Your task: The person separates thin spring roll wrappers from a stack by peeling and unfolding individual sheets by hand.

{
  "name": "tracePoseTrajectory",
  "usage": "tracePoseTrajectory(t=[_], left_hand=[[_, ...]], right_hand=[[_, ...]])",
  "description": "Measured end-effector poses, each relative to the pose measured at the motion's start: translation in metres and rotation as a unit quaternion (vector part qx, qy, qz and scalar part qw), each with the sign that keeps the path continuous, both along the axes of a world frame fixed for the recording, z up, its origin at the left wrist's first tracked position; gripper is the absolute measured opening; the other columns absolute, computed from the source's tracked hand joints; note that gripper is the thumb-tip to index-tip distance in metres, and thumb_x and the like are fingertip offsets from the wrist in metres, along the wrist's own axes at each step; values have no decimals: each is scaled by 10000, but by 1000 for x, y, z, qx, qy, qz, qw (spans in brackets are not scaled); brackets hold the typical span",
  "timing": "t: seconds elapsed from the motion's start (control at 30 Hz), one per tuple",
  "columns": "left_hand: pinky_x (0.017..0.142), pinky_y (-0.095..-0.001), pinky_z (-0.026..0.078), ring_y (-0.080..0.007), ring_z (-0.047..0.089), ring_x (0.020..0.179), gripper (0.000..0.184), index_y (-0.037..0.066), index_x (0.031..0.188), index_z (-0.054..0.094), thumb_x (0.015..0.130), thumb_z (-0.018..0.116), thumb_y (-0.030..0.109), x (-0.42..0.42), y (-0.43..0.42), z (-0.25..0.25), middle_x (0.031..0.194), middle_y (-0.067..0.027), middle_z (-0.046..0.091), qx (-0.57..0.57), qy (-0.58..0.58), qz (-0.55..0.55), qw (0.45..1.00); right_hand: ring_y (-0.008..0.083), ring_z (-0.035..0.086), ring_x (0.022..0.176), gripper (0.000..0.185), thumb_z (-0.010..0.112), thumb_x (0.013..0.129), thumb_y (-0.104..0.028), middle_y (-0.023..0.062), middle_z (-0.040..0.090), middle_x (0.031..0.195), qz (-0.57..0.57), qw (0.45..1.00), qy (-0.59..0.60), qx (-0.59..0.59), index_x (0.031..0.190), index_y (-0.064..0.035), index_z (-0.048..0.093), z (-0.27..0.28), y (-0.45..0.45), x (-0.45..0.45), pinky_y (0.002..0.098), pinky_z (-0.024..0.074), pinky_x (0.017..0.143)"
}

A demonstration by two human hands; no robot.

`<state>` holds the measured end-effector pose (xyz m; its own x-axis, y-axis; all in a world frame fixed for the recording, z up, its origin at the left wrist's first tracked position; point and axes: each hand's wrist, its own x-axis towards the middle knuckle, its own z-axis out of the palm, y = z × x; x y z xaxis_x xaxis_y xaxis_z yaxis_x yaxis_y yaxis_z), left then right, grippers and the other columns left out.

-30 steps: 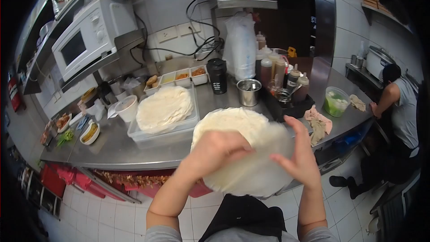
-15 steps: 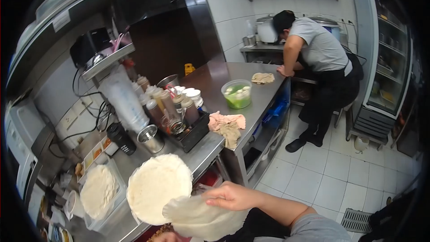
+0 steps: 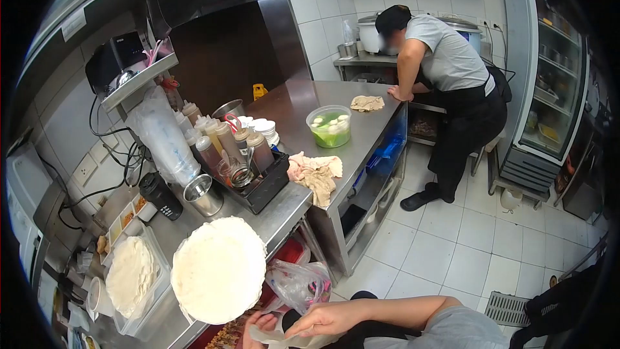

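Observation:
At the bottom edge, my right hand (image 3: 329, 318) pinches a thin, pale dough round (image 3: 284, 339), which is mostly cut off by the frame. My left hand (image 3: 254, 327) has its fingers curled at the left edge of the same round, partly hidden. Just beyond my hands, a stack of pale dough rounds (image 3: 219, 270) rests at the counter's front edge. To its left, more rounds (image 3: 132, 276) lie in a clear plastic container (image 3: 165, 271).
A steel counter (image 3: 294, 205) carries a black caddy (image 3: 268, 187) of squeeze bottles, a metal cup (image 3: 203, 195), a black tumbler (image 3: 160, 196), cloths (image 3: 316, 178) and a green-liquid tub (image 3: 329, 126). A plastic bag (image 3: 300, 284) hangs below. A co-worker (image 3: 445, 84) leans on the far end.
The dough round and my right hand have moved down toward my body, uncovering the stack and the plastic bag. My left hand has come up into view at the round's edge.

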<state>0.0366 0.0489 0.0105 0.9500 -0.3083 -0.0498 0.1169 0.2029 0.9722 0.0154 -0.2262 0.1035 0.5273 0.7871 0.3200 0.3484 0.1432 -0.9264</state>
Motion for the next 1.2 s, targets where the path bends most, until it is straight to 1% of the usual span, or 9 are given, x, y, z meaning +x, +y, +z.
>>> tracePoseTrajectory(t=[0.07,0.2,0.4,0.7,0.8,0.9,1.0,1.13,1.2], left_hand=[[896,-376,503,-247,579,1050,583,21,1317,419,909,647,370,-1,-2,-7,1208,-121,552,6,-21,-47,999],[792,-321,540,-187,585,1006,471,68,1283,455,908,664,260,-4,4,-47,1129,-89,576,74,-101,71,990],[685,-297,561,-172,614,1002,447,71,1293,462,937,615,293,-18,-4,-1,1146,-86,600,137,115,84,980],[742,-312,553,-176,629,1009,400,77,1319,488,979,547,280,-19,-7,-5,1157,-64,628,89,181,18,979],[724,-297,541,-159,637,946,354,49,1256,541,969,568,255,-11,7,-28,1085,-61,654,47,159,2,986],[699,-268,527,-140,631,883,307,19,1184,588,960,583,229,-5,17,-36,1033,-57,665,28,71,27,997],[636,-251,504,-120,615,769,263,8,1119,617,941,613,202,-1,18,-21,958,-65,668,64,38,97,992],[600,-249,480,-108,589,691,183,3,993,636,889,685,145,-2,12,5,823,-49,655,169,30,112,979],[598,-243,465,-96,565,685,169,-3,934,630,868,708,132,-10,-8,15,786,-36,640,194,-15,101,976]], right_hand=[[264,608,1091,344,460,1002,-134,174,628,1198,-15,999,-36,22,1294,38,521,-2,1,-1,326,441,934],[281,605,1102,359,462,955,-32,166,622,1217,-55,998,-22,17,1306,21,518,-9,1,-2,335,444,941],[309,610,1069,501,446,828,86,166,615,1218,-128,989,-55,-38,1310,-21,530,-11,1,1,350,459,930],[307,609,1071,484,433,837,77,166,613,1221,-126,989,-74,-11,1299,-19,542,-7,5,5,349,458,941],[276,612,1078,401,460,897,22,156,617,1223,-150,985,-78,40,1287,-12,550,-13,7,8,337,457,946],[231,600,1105,355,496,957,-72,145,621,1218,-117,993,-4,-11,1305,-12,531,-13,5,14,326,451,954],[187,583,1117,474,518,986,-164,134,606,1232,-21,999,26,-28,1423,-44,381,-25,-1,20,308,456,937],[168,536,1159,739,568,965,-227,146,440,1389,128,966,220,-43,1512,-112,85,-48,-1,18,269,454,924],[179,553,1131,746,587,952,-278,153,446,1377,12,981,142,-131,1507,-110,119,-53,7,14,284,464,908]])
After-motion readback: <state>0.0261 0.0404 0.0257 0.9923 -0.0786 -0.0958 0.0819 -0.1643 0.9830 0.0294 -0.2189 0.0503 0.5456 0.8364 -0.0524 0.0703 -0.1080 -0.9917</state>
